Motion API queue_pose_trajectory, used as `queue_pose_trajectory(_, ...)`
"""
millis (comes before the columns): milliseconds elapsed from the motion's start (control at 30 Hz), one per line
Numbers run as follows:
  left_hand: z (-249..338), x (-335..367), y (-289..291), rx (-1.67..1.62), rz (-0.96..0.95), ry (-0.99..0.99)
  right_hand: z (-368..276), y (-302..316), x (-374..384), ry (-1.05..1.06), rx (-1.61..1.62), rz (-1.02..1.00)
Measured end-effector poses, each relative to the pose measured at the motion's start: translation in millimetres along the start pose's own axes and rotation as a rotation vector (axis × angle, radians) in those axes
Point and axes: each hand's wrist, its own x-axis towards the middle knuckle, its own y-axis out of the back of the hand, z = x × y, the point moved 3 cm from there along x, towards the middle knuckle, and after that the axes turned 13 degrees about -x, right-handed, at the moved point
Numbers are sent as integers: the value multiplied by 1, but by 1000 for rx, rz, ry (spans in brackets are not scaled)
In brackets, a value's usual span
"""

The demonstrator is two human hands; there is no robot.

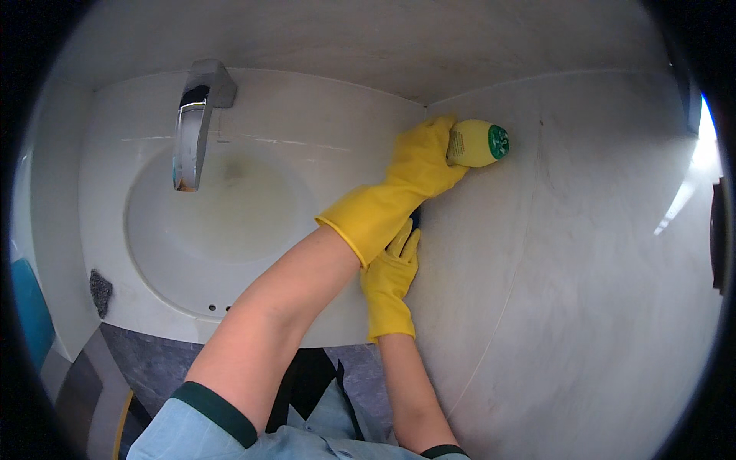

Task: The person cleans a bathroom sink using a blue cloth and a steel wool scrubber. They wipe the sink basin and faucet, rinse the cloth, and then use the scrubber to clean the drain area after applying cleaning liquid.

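Both hands wear yellow rubber gloves. My left hand (423, 159) reaches across to the counter's back right corner, its fingers closed around a pale yellow bottle (474, 143) with a green end. The bottle is tilted on its side, that end facing the grey wall on the right. Below my left forearm is my right hand (391, 285), its visible fingers stretched out and slightly apart. A small dark blue thing (415, 218) shows by those fingertips, mostly hidden by the gloves; its kind I cannot make out. Under my arms is the white sink counter (337, 115).
A chrome faucet (193, 130) stands over the oval basin (146, 230), whose bottom looks yellowish. A dark grey scouring pad (101, 293) lies at the counter's left front edge. Farther left is a teal thing (32, 314). The grey wall (567, 253) borders the counter on the right.
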Motion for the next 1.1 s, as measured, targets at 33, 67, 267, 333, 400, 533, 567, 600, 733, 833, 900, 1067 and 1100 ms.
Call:
queue_pose_trajectory(33, 2, 1, 3, -14, -37, 34, 1, -5, 3, -35, -20, -14)
queue_pose_trajectory(67, 3, 0, 7, -62, -13, 15, 2, -10, 7, -68, -41, -27)
queue_pose_trajectory(267, 8, -17, 55, -192, 54, -32, 5, 11, 83, -149, -61, -303)
queue_pose_trajectory(333, 25, -23, 66, -133, 90, -147, 20, 16, 95, -97, -130, -141)
queue_pose_trajectory(400, 29, -29, 88, -192, 155, -87, 23, 55, 129, -70, 1, 26)
queue_pose_trajectory(533, 43, -33, 121, -271, 257, -88, 51, 103, 215, 39, 35, 108)
queue_pose_trajectory(567, 45, -32, 127, -269, 280, -108, 57, 109, 238, 81, 144, 165)
queue_pose_trajectory(600, 45, -35, 134, -255, 276, -114, 55, 110, 243, 136, 183, 173)
queue_pose_trajectory(733, 40, -51, 143, -225, 293, -133, 55, 114, 242, 349, 66, 65)
queue_pose_trajectory(833, 37, -67, 151, -249, 320, -154, 47, 119, 228, 383, -65, -163)
queue_pose_trajectory(900, 40, -76, 159, -301, 311, -130, 40, 98, 181, 235, -118, -502)
queue_pose_trajectory(1067, 49, -91, 174, -338, 270, -97, 62, 78, 36, 895, -486, -905)
queue_pose_trajectory(1100, 50, -94, 176, -339, 274, -103, 68, 86, 18, 941, -422, -867)
